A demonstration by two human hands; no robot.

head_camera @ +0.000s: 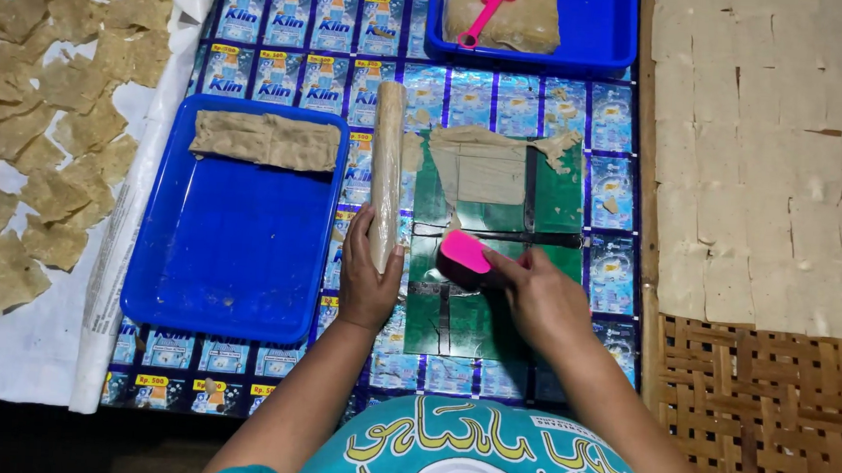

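My left hand (369, 280) grips the near end of a long wooden rolling pin (387, 158) that lies pointing away from me on the mat. My right hand (540, 296) holds a pink plastic scraper (465, 251) pressed down on a green board (471, 297). On the far part of that board lies a thin beige sheet of dough (482, 168) with ragged edges. The pin rests just left of the board.
A blue tray (233, 255) at my left holds a folded dough strip (266, 140). Another blue tray (590, 29) at the top holds dough and a pink scraper (489, 5). Cut dough squares (52, 131) lie on white cloth at left. Pale squares (761, 158) cover a woven mat (767, 408) at right.
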